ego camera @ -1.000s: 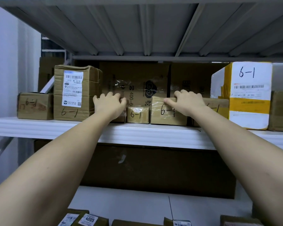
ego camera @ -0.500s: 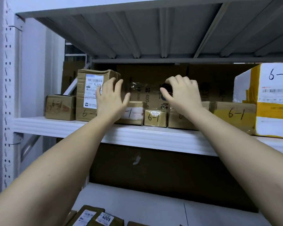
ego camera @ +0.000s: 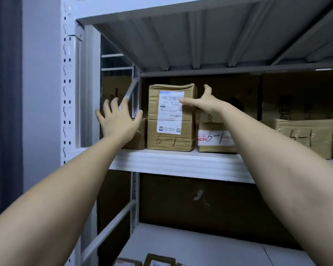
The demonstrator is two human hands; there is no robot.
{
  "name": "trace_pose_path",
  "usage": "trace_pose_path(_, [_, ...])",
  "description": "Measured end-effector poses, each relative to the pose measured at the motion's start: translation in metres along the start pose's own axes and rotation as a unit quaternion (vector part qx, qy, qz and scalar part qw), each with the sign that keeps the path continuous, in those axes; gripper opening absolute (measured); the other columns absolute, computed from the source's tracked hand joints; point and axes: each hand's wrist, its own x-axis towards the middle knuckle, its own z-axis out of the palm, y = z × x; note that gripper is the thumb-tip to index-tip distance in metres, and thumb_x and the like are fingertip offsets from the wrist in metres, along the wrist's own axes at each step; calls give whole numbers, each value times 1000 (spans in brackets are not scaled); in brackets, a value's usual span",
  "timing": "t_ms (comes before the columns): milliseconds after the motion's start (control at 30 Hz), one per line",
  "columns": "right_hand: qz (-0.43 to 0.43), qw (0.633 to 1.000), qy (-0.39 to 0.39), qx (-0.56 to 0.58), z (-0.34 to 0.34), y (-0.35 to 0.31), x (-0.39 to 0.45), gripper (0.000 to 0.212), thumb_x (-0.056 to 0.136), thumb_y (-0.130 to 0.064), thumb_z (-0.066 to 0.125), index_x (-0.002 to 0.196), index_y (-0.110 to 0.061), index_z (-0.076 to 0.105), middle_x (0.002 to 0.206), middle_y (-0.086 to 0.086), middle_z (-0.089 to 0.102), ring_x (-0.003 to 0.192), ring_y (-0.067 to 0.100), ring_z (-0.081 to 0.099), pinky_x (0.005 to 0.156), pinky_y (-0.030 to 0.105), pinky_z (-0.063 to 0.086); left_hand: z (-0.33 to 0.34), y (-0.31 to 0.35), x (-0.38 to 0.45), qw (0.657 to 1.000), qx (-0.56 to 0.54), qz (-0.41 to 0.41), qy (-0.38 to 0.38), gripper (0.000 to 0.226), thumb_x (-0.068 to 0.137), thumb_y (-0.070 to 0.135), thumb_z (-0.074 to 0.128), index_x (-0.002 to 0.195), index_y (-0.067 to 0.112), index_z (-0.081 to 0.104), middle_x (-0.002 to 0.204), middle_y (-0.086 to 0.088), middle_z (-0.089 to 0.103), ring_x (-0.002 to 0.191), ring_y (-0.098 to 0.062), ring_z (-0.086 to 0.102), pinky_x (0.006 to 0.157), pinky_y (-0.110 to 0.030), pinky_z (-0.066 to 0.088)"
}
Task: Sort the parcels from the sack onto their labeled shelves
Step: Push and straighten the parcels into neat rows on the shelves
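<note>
Judging from the shelf (ego camera: 181, 164), a fair bit of sorting looks done: a row of parcels marked 6-1 sits along it, including the tall box (ego camera: 171, 118) with the printed label, a low box (ego camera: 215, 138) just right of it and another 6-1 box (ego camera: 304, 135) further right. More parcels (ego camera: 156, 262) peek in at the bottom edge on the lower shelf. Can't see the sack at all, so no idea how many are left

Left hand (ego camera: 119, 120) is spread wide with straight fingers, holding nothing, in front of a small box (ego camera: 137, 138) at the far left end. Right hand (ego camera: 206, 104) is open too, thumb out across the tall box's label and fingers past its right top corner; can't tell if it's actually touching. My guess is both are about to grab or straighten that tall box

Room-wise: the white upright post (ego camera: 69, 83) boxes in the left end, the boxes stand close together, but there's plenty of headroom under the shelf above (ego camera: 200, 35), and the front edge is near
</note>
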Motion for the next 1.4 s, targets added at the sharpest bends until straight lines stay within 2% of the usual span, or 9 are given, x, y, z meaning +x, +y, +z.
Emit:
trace_pose_path(133, [22,998,-47,19,4,-3,15,130,66,-60,77,152,-23,-13,159,7,17,142,28,27,116,45,24,10,-21,16,998,0,-18,-55,67,87,69,28,138,29,43,150,-10,34,143,-36,17,112,-61,7])
trace_pose_path(367, [10,997,-62,44,7,-1,22,113,72,-50,77,153,-23,3,151,2,33,133,21,42,111,41,36,30,-34,20,986,-94,-20,-139,72,82,76,35,131,26,48,142,-10,38,127,-39,39,96,-50,41])
trace_pose_path(467, [3,997,-58,47,5,2,19,101,78,-44,74,152,-22,9,142,-4,40,117,12,48,81,23,46,33,-31,20,982,-125,-14,-138,67,83,73,40,129,25,49,141,-11,37,127,-40,38,96,-48,41])
trace_pose_path(567, [-2,998,-45,36,2,3,16,96,81,-45,71,152,-23,10,131,-6,41,104,7,46,64,18,35,34,-25,20,980,-140,-18,-143,65,85,70,41,129,24,47,141,-12,35,127,-41,36,96,-47,39])
trace_pose_path(733, [2,999,-37,16,0,4,18,99,78,-50,72,152,-25,10,133,-4,44,93,-1,47,65,21,36,40,-25,20,980,-144,-23,-138,65,86,69,38,131,23,45,141,-12,34,128,-40,35,95,-48,39])
trace_pose_path(900, [6,999,-30,37,2,8,13,117,71,-63,71,154,-26,-4,149,3,36,124,18,45,83,21,37,40,-23,14,984,-140,-38,-100,65,90,64,36,140,24,40,151,-11,28,141,-34,20,111,-55,22])
trace_pose_path(1033, [-49,989,99,100,5,5,-6,98,83,-61,60,153,-21,5,157,9,21,141,23,27,105,31,22,27,-16,-1,989,-145,2,-8,58,93,52,40,141,20,39,152,-13,28,143,-30,18,116,-52,13])
trace_pose_path(1167, [-149,914,349,146,22,6,-56,42,95,-35,50,131,-14,47,125,-1,53,105,3,50,90,16,37,6,1,-33,972,-204,85,84,50,91,44,42,133,18,47,140,-8,41,134,-25,35,111,-43,23])
trace_pose_path(1400, [-286,883,372,-16,103,54,-169,23,92,-13,49,105,0,61,101,11,61,96,20,57,84,30,44,4,15,-133,940,-251,207,106,46,86,33,51,125,9,55,125,-12,53,119,-25,49,100,-42,32])
